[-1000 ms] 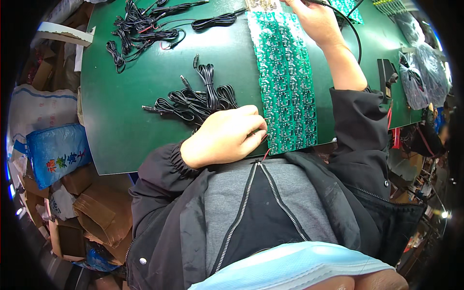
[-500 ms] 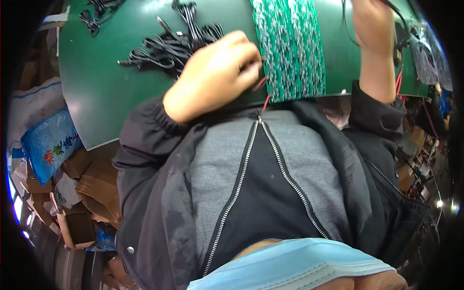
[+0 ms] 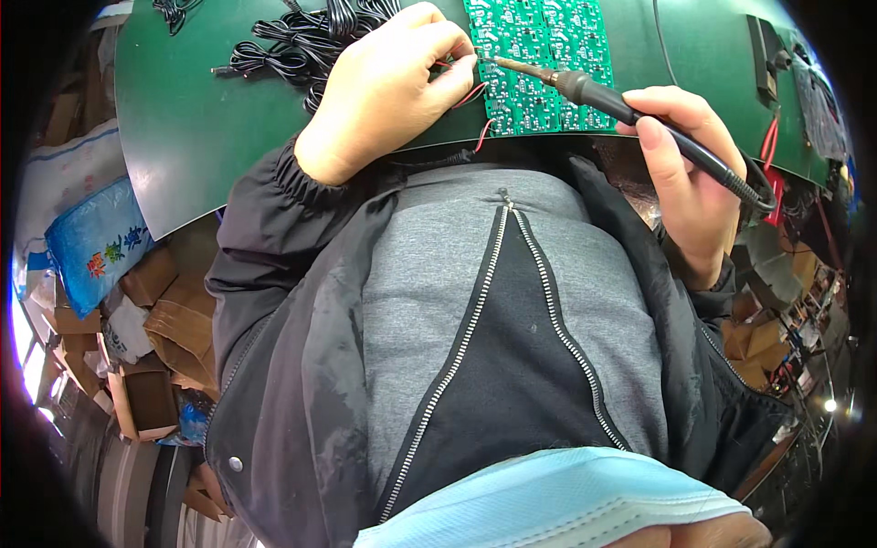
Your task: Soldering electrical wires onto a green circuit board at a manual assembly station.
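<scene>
A green circuit board panel (image 3: 577,55), dotted with small parts, lies near the front edge of the bench. At its left edge, my left hand (image 3: 384,100) is closed in a pinch on a thin wire, mostly hidden by the fingers. Other red wires (image 3: 482,135) leave the same edge nearer to me. My right hand (image 3: 692,178) grips a black-handled soldering iron (image 3: 598,95) from the right. Its metal tip points left, at the board's edge close to my left fingertips; whether it touches cannot be made out.
Bundled black cables (image 3: 279,55) lie left of the board on the green bench (image 3: 192,137). At right are a dark block-shaped holder (image 3: 766,59) and red-handled tool (image 3: 772,173). Cardboard boxes (image 3: 183,342) and a blue bag (image 3: 99,245) stand beside the bench at left.
My right hand has come down toward me from the far right, and the soldering iron now shows over the board. My left hand has closed at the board's edge. The view has shifted slightly.
</scene>
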Demonstrator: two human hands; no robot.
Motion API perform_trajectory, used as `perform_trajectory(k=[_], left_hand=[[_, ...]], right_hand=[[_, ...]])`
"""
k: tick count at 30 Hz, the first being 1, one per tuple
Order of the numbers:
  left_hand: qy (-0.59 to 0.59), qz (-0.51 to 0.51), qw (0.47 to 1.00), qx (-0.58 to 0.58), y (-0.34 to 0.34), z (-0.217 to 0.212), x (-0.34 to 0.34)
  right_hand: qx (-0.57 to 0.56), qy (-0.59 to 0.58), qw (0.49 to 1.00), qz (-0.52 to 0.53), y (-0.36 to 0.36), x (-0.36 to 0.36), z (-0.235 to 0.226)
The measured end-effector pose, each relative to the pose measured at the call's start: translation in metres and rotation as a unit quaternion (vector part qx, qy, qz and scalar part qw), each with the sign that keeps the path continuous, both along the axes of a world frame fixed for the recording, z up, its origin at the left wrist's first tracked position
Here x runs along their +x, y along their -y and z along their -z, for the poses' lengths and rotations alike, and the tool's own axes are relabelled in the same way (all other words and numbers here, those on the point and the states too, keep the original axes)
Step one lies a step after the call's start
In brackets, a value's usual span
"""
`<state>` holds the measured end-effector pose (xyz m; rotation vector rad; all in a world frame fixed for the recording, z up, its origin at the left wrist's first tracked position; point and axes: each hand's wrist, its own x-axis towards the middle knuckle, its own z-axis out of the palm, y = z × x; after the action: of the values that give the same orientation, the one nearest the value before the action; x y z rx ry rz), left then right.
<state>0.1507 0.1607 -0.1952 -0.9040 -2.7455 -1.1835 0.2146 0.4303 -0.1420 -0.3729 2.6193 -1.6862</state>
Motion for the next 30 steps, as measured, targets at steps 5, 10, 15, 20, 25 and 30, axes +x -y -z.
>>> perform_trajectory(k=[5, 10, 15, 20, 25, 30], left_hand=[[0.017, -0.008, 1.0, 0.016, 0.001, 0.011, -0.002], [0.011, 0.005, 0.999, 0.04, 0.002, 0.014, -0.005], [0.109, 0.05, 0.988, 0.092, 0.008, 0.004, -0.014], [0.244, 0.024, 0.964, 0.1, 0.011, 0.003, -0.017], [0.261, 0.017, 0.962, 0.074, 0.013, 0.007, -0.021], [0.296, 0.001, 0.948, 0.116, 0.014, 0.009, -0.019]], right_hand=[[-0.002, 0.006, 1.0, -0.003, 0.0, 0.001, 0.001], [-0.038, -0.016, 0.999, 0.023, 0.005, 0.001, 0.004], [0.026, -0.208, 0.977, -0.032, 0.03, -0.024, 0.029], [0.049, -0.235, 0.969, -0.064, 0.063, -0.042, 0.058], [0.08, -0.301, 0.946, -0.092, 0.067, -0.05, 0.071], [0.069, -0.318, 0.942, -0.079, 0.073, -0.049, 0.069]])
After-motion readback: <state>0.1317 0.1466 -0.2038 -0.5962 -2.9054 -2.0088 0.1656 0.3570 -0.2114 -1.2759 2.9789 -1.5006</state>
